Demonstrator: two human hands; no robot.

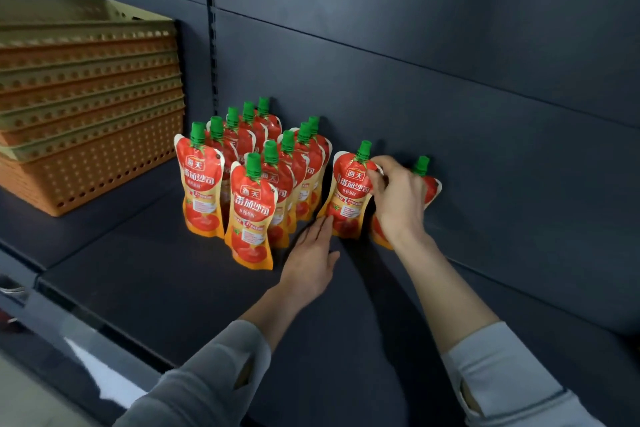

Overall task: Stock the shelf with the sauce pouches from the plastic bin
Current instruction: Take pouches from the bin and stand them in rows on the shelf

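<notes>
Several red sauce pouches (pixel 251 211) with green caps stand in two rows on the dark shelf (pixel 173 274). To their right stands one more pouch (pixel 349 194). My right hand (pixel 398 201) pinches its upper right edge. My left hand (pixel 308 260) lies with straight fingers on the shelf, its fingertips touching that pouch's lower left corner. Another pouch (pixel 427 180) stands behind my right hand near the back wall, mostly hidden.
A stack of orange and tan perforated plastic bins (pixel 86 135) sits on the shelf at the left. The dark back panel (pixel 450 80) rises behind the pouches. Bare shelf extends to the right and toward me.
</notes>
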